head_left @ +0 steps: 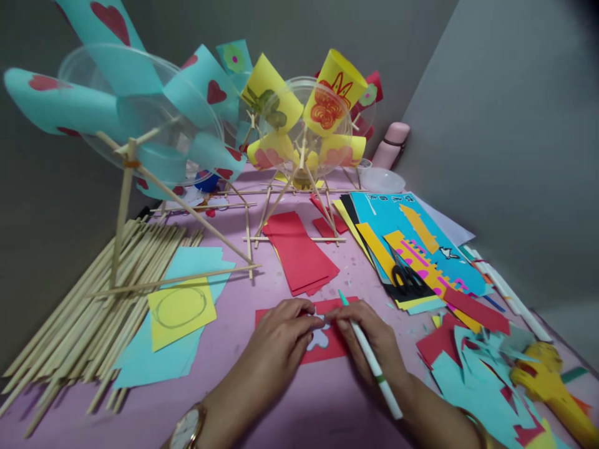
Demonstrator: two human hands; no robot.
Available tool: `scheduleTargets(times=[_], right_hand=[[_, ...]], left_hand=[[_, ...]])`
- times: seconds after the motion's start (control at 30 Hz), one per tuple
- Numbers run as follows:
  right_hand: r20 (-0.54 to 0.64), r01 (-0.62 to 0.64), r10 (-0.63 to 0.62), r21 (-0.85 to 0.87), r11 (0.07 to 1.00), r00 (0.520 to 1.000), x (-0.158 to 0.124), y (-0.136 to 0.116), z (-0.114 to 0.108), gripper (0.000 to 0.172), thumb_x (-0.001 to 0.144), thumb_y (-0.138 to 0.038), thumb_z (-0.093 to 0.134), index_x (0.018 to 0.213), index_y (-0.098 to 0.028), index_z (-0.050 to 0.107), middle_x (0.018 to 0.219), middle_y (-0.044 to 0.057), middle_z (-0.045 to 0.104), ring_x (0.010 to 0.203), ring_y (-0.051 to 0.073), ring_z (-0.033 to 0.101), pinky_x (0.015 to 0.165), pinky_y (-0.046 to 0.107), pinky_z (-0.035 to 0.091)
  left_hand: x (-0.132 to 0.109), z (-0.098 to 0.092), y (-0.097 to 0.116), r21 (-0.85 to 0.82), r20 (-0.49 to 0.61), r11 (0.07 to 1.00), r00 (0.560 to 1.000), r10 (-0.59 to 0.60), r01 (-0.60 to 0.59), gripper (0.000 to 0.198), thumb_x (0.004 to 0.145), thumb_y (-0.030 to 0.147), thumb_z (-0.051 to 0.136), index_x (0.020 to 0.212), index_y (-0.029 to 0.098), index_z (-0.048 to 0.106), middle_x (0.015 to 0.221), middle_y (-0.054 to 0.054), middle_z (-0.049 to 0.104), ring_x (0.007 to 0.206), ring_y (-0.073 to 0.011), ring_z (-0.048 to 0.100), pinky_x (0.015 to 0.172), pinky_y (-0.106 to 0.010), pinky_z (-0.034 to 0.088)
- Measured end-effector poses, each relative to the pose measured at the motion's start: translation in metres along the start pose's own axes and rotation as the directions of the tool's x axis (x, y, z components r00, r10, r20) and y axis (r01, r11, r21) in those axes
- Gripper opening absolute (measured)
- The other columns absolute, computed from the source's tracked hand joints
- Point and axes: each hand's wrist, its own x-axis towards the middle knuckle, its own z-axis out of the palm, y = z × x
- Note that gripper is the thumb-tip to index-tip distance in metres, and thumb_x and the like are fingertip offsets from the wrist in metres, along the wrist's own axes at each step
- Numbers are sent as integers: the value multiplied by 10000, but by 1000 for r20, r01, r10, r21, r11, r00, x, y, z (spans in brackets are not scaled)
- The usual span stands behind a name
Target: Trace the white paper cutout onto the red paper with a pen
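Note:
A white paper cutout [319, 338] with rounded lobes, perhaps a flower or butterfly, lies on a red paper strip [337, 354] before me. The fingers of my left hand [281, 330] are bent together at its upper left edge and cover part of it. My right hand [374, 340] holds a white marker [369, 352] with a green tip cap pointing up and away. Its fingertips meet the cutout's right side, close to the left fingertips. Beyond the strip sits a stack of red paper strips [302, 252].
Stick-and-plastic wheels carrying blue cups [196, 87] and yellow cups [334, 93] stand behind. Bamboo sticks [79, 318] and blue and yellow paper [182, 312] lie left. Scissors [409, 279], coloured sheets [374, 218], paper scraps [477, 374] and a yellow glue gun [556, 386] are right.

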Motion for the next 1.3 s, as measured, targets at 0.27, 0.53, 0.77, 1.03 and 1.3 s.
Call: scheduleTargets(times=[0.27, 0.53, 0.77, 1.03, 1.3], right_hand=[[87, 116, -106, -108, 987, 991, -1, 3, 4, 211, 796, -104, 604, 937, -225, 504, 848, 36, 622, 787, 193, 540, 693, 317, 468], [151, 201, -175, -173, 964, 973, 3, 1, 7, 192, 780, -46, 548, 853, -216, 497, 742, 6, 581, 696, 174, 518, 614, 271, 424], [178, 145, -109, -209, 967, 978, 3, -3, 7, 238, 747, -13, 544, 860, -220, 514, 760, 9, 592, 711, 179, 546, 627, 273, 442], [126, 148, -127, -183, 972, 984, 5, -4, 12, 215, 732, -13, 506, 811, -208, 553, 730, 26, 603, 683, 198, 563, 602, 285, 454], [158, -255, 230, 163, 953, 960, 13, -9, -4, 132, 891, -307, 503, 921, -196, 568, 795, 31, 629, 732, 181, 594, 671, 281, 467]], left_hand=[[-3, 0, 3, -2, -9, 1000, 1000, -29, 28, 200, 901, 97, 474, 1012, 227, 578, 1079, -23, 579, 1037, -170, 512, 905, -330, 417], [-7, 1, 1, 46, -57, 998, 998, -39, 42, 277, 867, 83, 482, 1094, 242, 472, 1110, -19, 585, 1050, -176, 520, 934, -361, 429], [-8, -5, 14, 214, -138, 975, 990, -37, 67, 315, 797, 52, 537, 1066, 216, 519, 1174, -67, 558, 1094, -236, 500, 920, -430, 445], [-8, 22, 18, 457, -183, 888, 982, 37, 52, 333, 814, -32, 408, 933, 179, 638, 867, -38, 687, 812, -212, 632, 752, -357, 522], [-15, 31, 28, 547, -249, 834, 965, 84, 68, 318, 839, -16, 388, 912, 172, 633, 813, -41, 669, 773, -198, 630, 713, -322, 515]])
